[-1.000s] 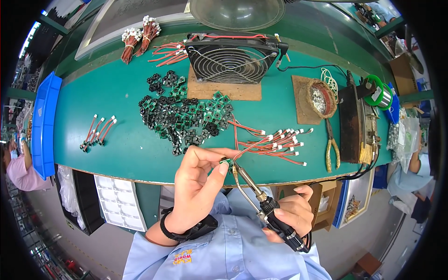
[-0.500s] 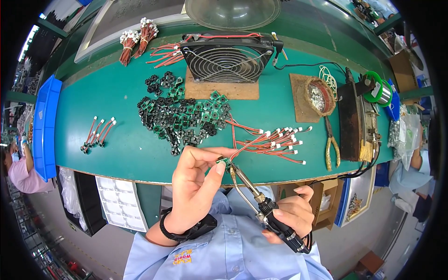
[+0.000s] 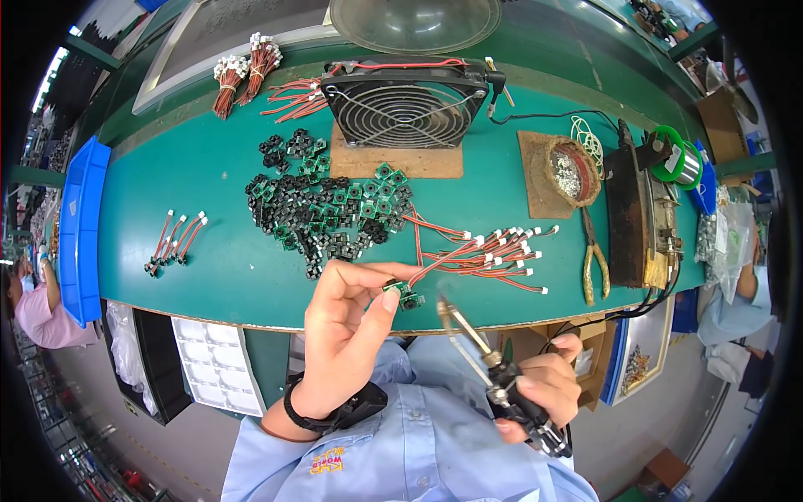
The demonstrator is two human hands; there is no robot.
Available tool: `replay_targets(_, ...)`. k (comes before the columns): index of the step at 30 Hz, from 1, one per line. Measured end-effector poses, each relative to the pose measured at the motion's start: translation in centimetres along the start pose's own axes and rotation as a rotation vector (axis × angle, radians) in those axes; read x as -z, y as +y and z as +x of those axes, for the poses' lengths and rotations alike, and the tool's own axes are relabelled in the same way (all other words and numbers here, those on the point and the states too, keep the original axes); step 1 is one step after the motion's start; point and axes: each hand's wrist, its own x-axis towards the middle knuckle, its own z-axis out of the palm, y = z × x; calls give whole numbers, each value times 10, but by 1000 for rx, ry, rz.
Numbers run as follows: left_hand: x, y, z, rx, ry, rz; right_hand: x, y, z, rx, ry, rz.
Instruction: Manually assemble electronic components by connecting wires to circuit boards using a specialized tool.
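Note:
Between the fingertips of my left hand [image 3: 345, 333] is a small green circuit board [image 3: 407, 298], with red and black wires running up from it. My right hand [image 3: 548, 386] is closed around the dark handle of a soldering iron [image 3: 504, 374], which has a thin metal tube beside its shaft. The iron's tip is apart from the board, just to its right. Beyond my hands lies a heap of small black and green boards [image 3: 335, 205]. Right of the heap are loose red and black cables [image 3: 493, 263] with white connectors. Several wired boards [image 3: 174, 247] lie at the left.
A black fan [image 3: 406, 109] stands at the back on a wooden board. To the right are a round solder-scrap dish [image 3: 552, 194], pliers [image 3: 595, 268], a dark box-shaped unit [image 3: 629, 222] and a solder wire spool [image 3: 687, 166]. A blue bin [image 3: 82, 230] borders the left edge.
My right hand has drawn the soldering iron right and down, away from the board. The left hand still holds the board, with more of it now showing.

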Motion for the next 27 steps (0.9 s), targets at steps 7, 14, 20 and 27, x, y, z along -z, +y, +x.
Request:
replay_targets(7,7,7,2,237,-39,-263,-5,24,-13,-183,364,-251)
replay_targets(14,9,16,-5,212,-120,-251,-6,66,13,-556,351,-490)
replay_targets(20,5,13,-11,-12,-148,-93,-11,54,5,-537,474,-275)
replay_targets(27,4,8,-12,-125,-142,133,-10,46,1,-519,465,-290)
